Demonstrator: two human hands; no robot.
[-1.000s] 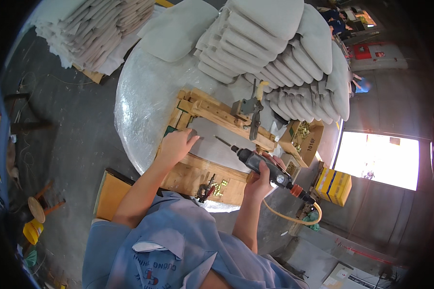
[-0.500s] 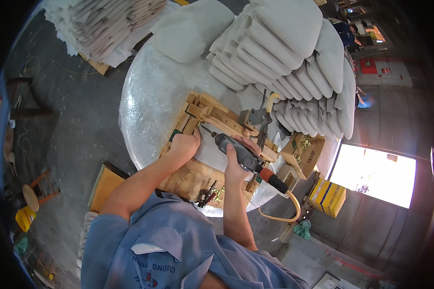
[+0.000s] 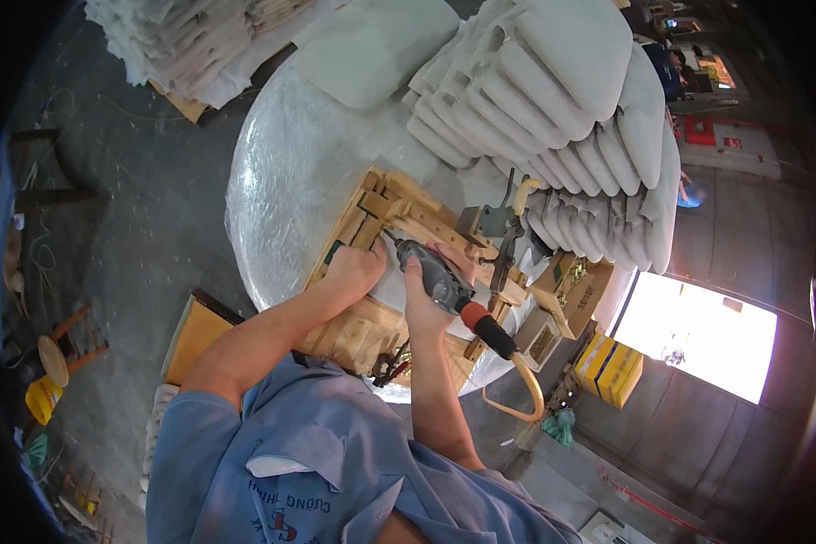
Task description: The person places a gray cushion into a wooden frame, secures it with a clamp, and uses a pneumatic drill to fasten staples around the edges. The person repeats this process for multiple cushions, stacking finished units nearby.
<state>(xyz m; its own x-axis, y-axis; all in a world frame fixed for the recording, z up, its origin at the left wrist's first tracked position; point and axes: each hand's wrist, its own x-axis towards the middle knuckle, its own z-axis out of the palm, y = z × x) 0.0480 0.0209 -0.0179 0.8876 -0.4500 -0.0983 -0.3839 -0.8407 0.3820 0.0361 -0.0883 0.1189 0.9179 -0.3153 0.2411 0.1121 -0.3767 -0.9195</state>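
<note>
My right hand (image 3: 425,313) is wrapped round a grey air screwdriver (image 3: 441,279) with an orange-red collar, a black handle end and a yellowish hose. The driver's bit points to the upper left and its tip is close to my left fingers. My left hand (image 3: 355,270) rests on a wooden jig (image 3: 358,328), fingers pinched together near the bit at a wooden bar; whatever they hold is hidden. A metal toggle clamp (image 3: 506,249) with a pale yellow grip is fixed on the jig's right side.
The jig lies on a round table wrapped in clear film (image 3: 267,195). Stacked grey padded panels (image 3: 553,82) rise behind it. Right of the jig are a cardboard box of brass-coloured hardware (image 3: 571,295) and a small tray of screws (image 3: 541,341). Pliers (image 3: 389,366) lie near my body.
The driver and my right hand have moved slightly left, bringing the bit tip closer to my left fingers. My left hand has shifted a little right. The view has moved slightly.
</note>
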